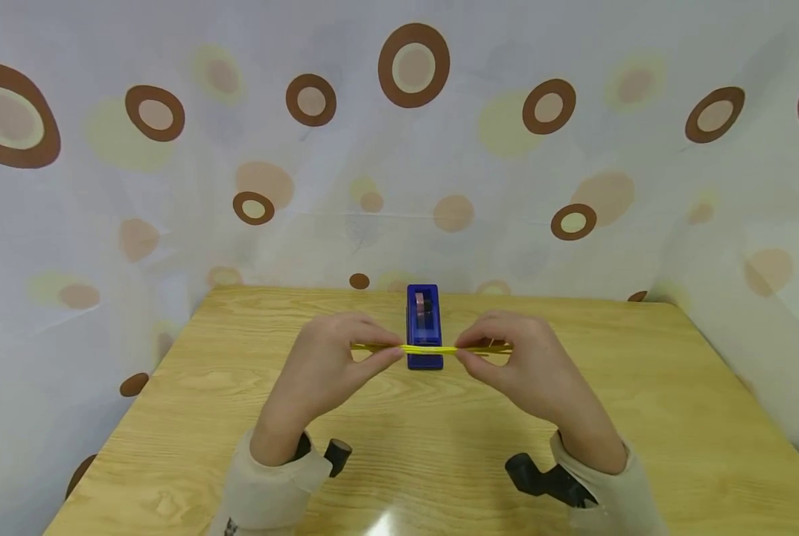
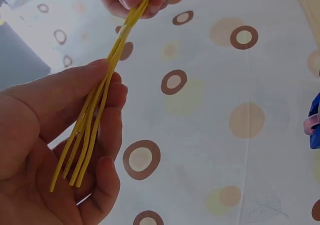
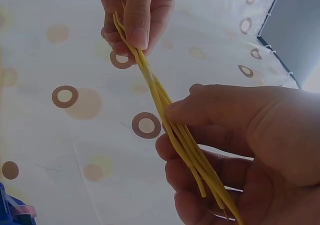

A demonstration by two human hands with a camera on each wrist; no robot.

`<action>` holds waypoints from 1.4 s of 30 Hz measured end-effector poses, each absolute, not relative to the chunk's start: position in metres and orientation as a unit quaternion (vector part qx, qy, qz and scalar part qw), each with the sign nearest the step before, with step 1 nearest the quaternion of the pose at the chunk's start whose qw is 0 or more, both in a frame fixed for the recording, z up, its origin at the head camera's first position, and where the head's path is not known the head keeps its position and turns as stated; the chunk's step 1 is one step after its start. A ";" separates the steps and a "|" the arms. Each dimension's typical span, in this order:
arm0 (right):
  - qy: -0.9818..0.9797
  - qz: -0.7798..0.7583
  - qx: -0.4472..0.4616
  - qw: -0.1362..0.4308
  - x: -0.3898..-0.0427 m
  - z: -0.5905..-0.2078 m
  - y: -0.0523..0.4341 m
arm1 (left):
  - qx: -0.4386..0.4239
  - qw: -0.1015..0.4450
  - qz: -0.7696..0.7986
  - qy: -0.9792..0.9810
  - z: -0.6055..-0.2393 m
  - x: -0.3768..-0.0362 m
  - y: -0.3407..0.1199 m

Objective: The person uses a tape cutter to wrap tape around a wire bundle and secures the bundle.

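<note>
A bundle of thin yellow strands (image 1: 429, 349) is stretched level between both hands. My left hand (image 1: 332, 366) pinches its left part between thumb and fingertips, and my right hand (image 1: 529, 365) pinches the right part the same way. In the left wrist view the loose strand ends (image 2: 75, 170) fan out over the left palm. A shiny clear band, like tape, shows around the middle of the bundle. At the other end, strands (image 3: 197, 165) spread across the right fingers in the right wrist view. Behind the bundle in the head view is a blue tape dispenser (image 1: 425, 362) with a pinkish roll core.
The wooden table (image 1: 238, 476) runs back to a hanging sheet (image 1: 399, 149) printed with brown rings and pale dots. That sheet also flanks both sides of the table. Black wrist mounts (image 1: 528, 475) stick out from the light sleeves (image 1: 265, 491).
</note>
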State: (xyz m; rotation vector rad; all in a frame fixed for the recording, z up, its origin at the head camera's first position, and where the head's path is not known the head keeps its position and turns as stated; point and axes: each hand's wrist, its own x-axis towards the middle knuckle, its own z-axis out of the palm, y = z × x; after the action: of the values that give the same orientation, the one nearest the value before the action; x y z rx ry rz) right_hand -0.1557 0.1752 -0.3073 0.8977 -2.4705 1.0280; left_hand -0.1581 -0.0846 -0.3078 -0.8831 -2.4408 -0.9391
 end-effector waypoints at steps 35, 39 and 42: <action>-0.886 0.377 0.255 0.084 -0.190 -0.369 0.172 | -0.256 0.114 -0.288 -0.916 -0.363 -0.184 -0.075; -0.886 0.376 0.259 0.083 -0.193 -0.380 0.171 | -0.254 0.086 -0.292 -0.918 -0.368 -0.186 -0.076; -0.882 0.381 0.266 0.078 -0.194 -0.388 0.171 | -0.253 0.061 -0.295 -0.919 -0.373 -0.187 -0.078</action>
State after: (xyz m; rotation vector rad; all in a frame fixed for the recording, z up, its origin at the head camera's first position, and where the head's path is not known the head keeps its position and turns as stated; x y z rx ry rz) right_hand -0.1945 0.1710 -0.3880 0.7981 -2.6419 1.1397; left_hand -0.1868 -0.0775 -0.3729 -0.7645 -2.7808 -0.8930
